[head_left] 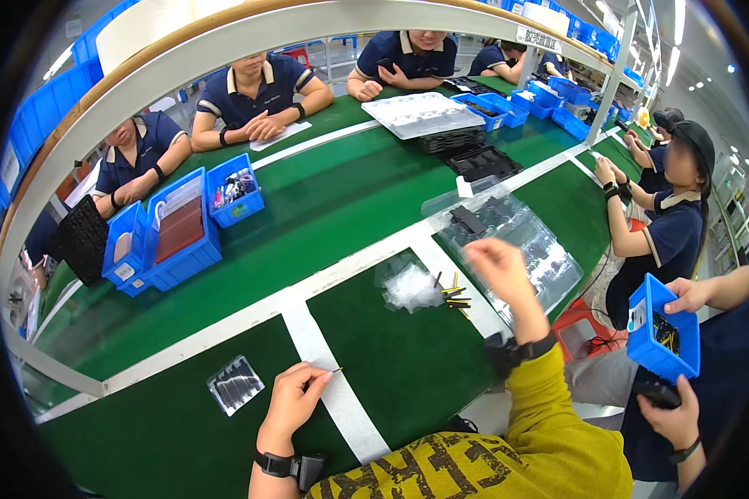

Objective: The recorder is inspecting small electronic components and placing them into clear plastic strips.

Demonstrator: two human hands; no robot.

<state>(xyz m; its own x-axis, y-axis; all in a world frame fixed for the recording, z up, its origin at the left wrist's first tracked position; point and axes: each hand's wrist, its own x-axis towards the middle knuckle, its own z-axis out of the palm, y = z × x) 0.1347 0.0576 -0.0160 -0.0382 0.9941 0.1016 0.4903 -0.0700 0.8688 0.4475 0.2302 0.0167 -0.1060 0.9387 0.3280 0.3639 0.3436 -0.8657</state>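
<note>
Green worktop (pixel 316 204), far edge, left end: big blue box (pixel 181 268) with flat brown things (pixel 181 229) inside, small blue box (pixel 241 214) right beside it | far edge, further right: white paper (pixel 280 135) by a person in a dark blue shirt (pixel 254 93) | still further right: pale flat tray (pixel 424 115) on top of a black stack (pixel 453 142) | past right edge, lower down: red stool (pixel 581 315)

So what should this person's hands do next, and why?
Perhaps lower the right hand to the clear plastic tray: it appears raised over that tray, while the left hand pinches a small thin piece.
</note>
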